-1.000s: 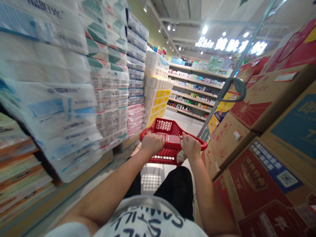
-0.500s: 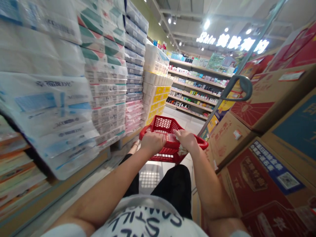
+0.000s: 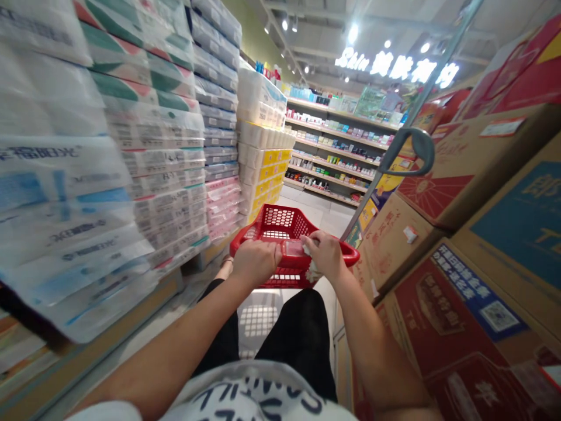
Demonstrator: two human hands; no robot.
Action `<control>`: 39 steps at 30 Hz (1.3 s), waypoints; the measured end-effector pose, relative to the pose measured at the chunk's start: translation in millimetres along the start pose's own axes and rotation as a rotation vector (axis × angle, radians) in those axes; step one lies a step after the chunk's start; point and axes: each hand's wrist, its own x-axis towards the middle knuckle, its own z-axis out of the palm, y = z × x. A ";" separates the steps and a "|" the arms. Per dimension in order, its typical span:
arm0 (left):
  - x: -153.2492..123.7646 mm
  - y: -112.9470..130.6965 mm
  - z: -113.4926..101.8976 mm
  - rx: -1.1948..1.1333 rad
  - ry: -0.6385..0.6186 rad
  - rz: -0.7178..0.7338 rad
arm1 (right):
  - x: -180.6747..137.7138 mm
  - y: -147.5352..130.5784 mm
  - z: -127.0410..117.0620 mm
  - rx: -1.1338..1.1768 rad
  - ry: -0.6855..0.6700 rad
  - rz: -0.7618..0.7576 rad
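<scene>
A red plastic shopping cart with a perforated basket stands right in front of my body. My left hand is closed around the left part of its red handle. On the right part of that bar, my right hand is closed too, its thumb and index finger near the top. A crumpled whitish thing shows under the right palm, pressed between hand and bar; its kind I cannot make out. The part of the basket that I see holds no goods.
Tall stacks of wrapped paper packs line the left on a low platform. Cardboard cartons are piled close on the right, beside a slanting metal pole with a grey loop handle. Shelves of small products stand ahead across the pale floor.
The cart and both hands have moved forward along the aisle, and the left stacks slide back past me. The grip of both hands on the handle stays the same.
</scene>
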 end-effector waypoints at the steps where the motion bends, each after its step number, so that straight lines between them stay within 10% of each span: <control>1: 0.5 0.6 0.1 0.005 -0.007 -0.004 | -2.8 -1.3 -0.2 -0.010 -0.047 -0.043; 16: 0.6 7.3 -5.7 0.043 -0.006 -0.013 | -40.3 -8.0 18.0 -0.197 0.251 -0.154; 24: 4.2 1.8 0.1 0.022 0.003 -0.012 | 10.0 -2.7 -5.4 -0.088 -0.219 -0.016; 31: 6.8 -1.5 4.7 0.036 0.001 -0.030 | -15.4 -6.4 24.4 -0.182 0.201 -0.068; 39: 12.2 -1.7 8.9 0.079 0.003 -0.011 | 0.9 -6.8 17.5 -0.184 0.024 0.017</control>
